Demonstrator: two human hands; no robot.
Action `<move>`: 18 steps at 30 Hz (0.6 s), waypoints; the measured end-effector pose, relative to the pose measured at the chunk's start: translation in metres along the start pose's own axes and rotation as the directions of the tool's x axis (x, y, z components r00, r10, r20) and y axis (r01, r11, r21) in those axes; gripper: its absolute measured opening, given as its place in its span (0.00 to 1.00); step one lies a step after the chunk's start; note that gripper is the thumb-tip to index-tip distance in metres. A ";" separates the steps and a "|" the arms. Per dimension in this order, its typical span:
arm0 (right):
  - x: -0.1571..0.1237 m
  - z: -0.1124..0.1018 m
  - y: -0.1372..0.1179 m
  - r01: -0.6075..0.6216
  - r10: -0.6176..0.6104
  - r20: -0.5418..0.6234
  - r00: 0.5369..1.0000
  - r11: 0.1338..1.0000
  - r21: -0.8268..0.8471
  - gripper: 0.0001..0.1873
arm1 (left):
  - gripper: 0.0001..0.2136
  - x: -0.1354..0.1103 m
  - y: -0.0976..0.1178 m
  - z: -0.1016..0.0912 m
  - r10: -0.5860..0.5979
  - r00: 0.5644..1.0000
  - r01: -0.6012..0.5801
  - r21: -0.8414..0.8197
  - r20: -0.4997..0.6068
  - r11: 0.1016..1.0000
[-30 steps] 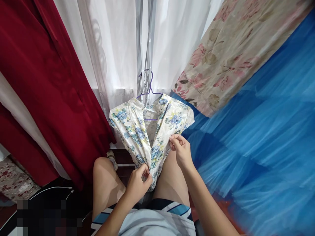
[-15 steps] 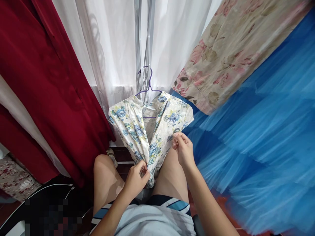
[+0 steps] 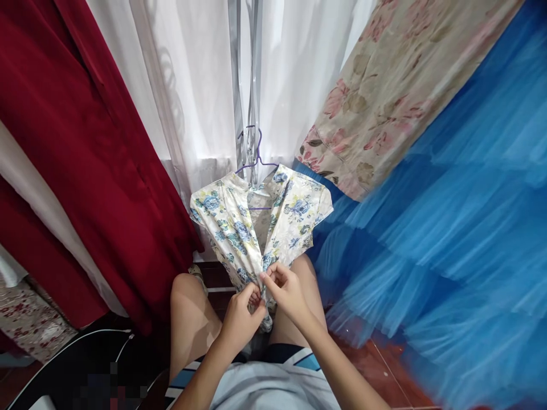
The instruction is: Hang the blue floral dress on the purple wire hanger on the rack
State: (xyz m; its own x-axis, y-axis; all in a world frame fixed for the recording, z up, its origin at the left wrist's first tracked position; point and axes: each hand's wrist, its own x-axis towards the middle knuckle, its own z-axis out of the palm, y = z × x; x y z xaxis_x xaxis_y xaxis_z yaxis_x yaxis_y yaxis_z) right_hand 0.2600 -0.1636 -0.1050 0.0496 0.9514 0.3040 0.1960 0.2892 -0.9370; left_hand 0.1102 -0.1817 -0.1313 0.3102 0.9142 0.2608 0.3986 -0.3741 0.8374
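Observation:
A white garment with blue and yellow flowers (image 3: pixel 233 219) hangs open-fronted on a purple wire hanger (image 3: pixel 257 160) hooked to a metal pole (image 3: pixel 243 74). My left hand (image 3: pixel 241 319) pinches the left front edge of the garment low down, fingers closed on the cloth. My right hand (image 3: pixel 287 290) is right beside it, thumb and fingers pinched on the right front edge. The two hands touch at the garment's middle, above my bare knees.
A dark red curtain (image 3: pixel 72 142) hangs at the left, a sheer white curtain (image 3: pixel 192 85) behind the pole. A beige floral cloth (image 3: pixel 397 80) and a blue tulle skirt (image 3: pixel 448 239) hang at the right. A dark chair edge (image 3: pixel 64 364) is at the lower left.
My right hand has moved down and left from the garment's right edge to meet my left hand at the middle, bringing the two front edges together. My left hand has stayed put.

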 end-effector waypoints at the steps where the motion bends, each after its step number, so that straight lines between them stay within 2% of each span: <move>1: -0.001 0.003 0.002 0.001 -0.001 -0.023 1.000 1.000 -0.002 0.12 | 0.04 0.000 0.001 -0.001 0.003 1.000 -0.003 0.000 0.002 1.000; 6: 0.004 0.003 0.004 0.032 -0.039 -0.081 0.996 0.995 -0.094 0.11 | 0.04 0.000 0.005 -0.001 0.028 1.000 -0.028 -0.008 0.008 1.000; 11: 0.011 -0.003 -0.004 0.083 -0.102 -0.075 0.992 0.970 -0.228 0.17 | 0.04 -0.001 0.005 0.003 0.026 1.000 -0.026 -0.013 0.015 1.000; 16: 0.013 -0.005 -0.008 0.120 -0.141 -0.087 0.986 0.970 -0.212 0.09 | 0.04 -0.001 0.003 0.004 0.021 1.000 -0.021 0.023 0.005 1.000; 18: 0.013 -0.007 -0.009 0.138 -0.154 -0.057 0.986 0.967 -0.213 0.11 | 0.03 -0.002 0.002 0.004 0.019 1.000 -0.019 0.027 0.007 0.999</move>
State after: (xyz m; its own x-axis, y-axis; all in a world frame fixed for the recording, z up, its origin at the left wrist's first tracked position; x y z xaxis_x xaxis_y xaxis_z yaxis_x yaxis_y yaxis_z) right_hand 0.2654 -0.1547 -0.0918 0.0751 0.8879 0.4539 0.4049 0.3888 -0.8276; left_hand 0.1140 -0.1844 -0.1322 0.3240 0.9059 0.2727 0.4157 -0.3952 0.8191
